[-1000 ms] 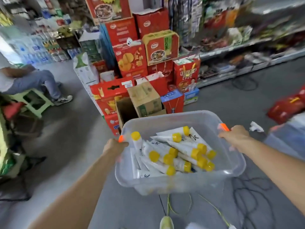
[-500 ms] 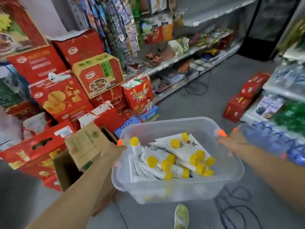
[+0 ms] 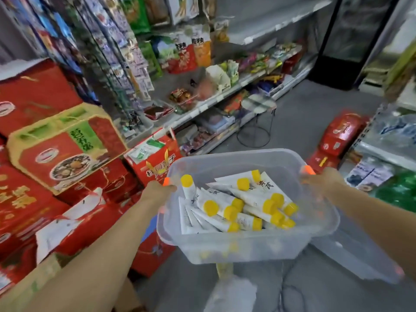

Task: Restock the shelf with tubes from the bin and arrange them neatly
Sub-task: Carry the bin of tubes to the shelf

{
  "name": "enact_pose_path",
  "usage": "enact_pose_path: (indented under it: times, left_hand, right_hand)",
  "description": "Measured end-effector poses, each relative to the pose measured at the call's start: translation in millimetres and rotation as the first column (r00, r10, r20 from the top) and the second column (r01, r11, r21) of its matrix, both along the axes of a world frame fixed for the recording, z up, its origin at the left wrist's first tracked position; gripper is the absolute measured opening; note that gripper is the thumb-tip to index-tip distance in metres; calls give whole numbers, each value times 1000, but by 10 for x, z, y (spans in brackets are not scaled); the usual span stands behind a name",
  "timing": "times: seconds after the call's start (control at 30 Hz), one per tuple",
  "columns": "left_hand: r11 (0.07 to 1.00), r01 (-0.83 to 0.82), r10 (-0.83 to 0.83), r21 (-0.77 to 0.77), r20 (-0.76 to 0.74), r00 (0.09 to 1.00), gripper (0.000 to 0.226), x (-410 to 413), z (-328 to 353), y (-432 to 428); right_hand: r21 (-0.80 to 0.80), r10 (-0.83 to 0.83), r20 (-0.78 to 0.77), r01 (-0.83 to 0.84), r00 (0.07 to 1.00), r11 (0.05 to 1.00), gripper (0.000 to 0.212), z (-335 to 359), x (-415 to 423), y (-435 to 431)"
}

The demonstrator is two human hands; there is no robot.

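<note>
Gripping the bin point(image 3: 258, 246) by its side rims, your left hand point(image 3: 157, 190) and right hand point(image 3: 324, 180) hold it, arms outstretched. Tubes point(image 3: 236, 206) lie heaped inside.

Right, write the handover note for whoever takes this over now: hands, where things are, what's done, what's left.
Left hand: grips the left rim of the bin.
Right hand: grips the right rim.
Bin: clear plastic, held up between both hands in the aisle, with the snack shelves ahead to the left.
Tubes: white with yellow caps, lying jumbled in the bin.
Done: the bin is in the aisle; no tube is in either hand.
Left: set the bin down, move the tubes to the shelf and line them up. Which shelf is meant cannot be told.
</note>
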State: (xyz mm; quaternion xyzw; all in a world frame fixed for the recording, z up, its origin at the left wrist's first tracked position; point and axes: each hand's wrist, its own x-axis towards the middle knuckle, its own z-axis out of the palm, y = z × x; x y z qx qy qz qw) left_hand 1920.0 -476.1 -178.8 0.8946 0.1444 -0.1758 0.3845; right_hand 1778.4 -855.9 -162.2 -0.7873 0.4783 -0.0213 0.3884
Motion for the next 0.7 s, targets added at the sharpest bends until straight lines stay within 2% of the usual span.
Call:
enact_pose_path:
  times: [0.2, 0.4, 0.53, 0.7]
  left_hand:
    - [997, 73, -73, -1, -45, 996, 45, 1593, -2, -853]
    - [991, 135, -135, 7, 5, 991, 26, 2984, 156, -1928]
    - [984, 169, -169, 53, -12, 986, 51, 3898, 56, -2633]
    - [984, 177, -175, 25, -47, 983, 53, 4980, -63, -3637]
  right_hand:
    - [-8, -22, -38, 22, 999, 1000, 45, 37, 1382, -737]
    - [-72, -75, -59, 70, 995, 995, 56, 108, 2606, -1604]
    - [-57, -84, -81, 80, 993, 995, 59, 40, 3442, -2326]
    - [-52, -94, -57, 91, 994, 994, 59, -50, 4513, -3321]
